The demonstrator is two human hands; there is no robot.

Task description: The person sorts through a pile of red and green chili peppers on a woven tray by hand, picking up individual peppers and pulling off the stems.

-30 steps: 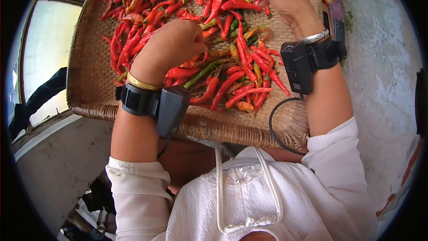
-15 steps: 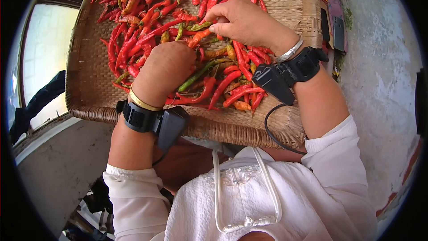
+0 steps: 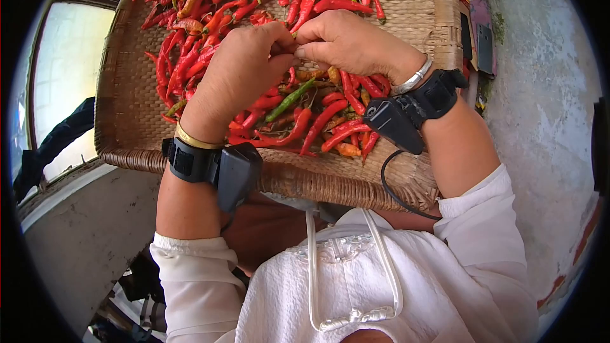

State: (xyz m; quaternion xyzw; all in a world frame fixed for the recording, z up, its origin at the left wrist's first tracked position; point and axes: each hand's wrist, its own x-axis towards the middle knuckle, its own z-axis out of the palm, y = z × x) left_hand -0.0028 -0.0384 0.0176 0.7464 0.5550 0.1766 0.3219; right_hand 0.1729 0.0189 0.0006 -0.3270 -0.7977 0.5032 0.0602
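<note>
Red chili peppers (image 3: 184, 67), with some orange and green ones among them, lie in a woven basket (image 3: 413, 19). Over the middle of the pile, my left hand (image 3: 244, 70) has its fingers pinched together; whatever is between them is hidden. Fingertips almost touching it, my right hand (image 3: 349, 44) is also closed in a pinch, and what it holds cannot be made out. A green pepper (image 3: 290, 98) lies just below the hands, among red ones.
A window (image 3: 70, 70) with dark cloth (image 3: 63, 133) beside it is at the left. At the right, a phone (image 3: 484, 47) and small items lie between the basket and a worn wall (image 3: 546, 121). A black cable hangs over the basket's near edge.
My left hand has moved up and right, from the peppers to my right hand's fingertips. The right hand has stayed nearly in place, and the orange pepper near its fingertips no longer shows.
</note>
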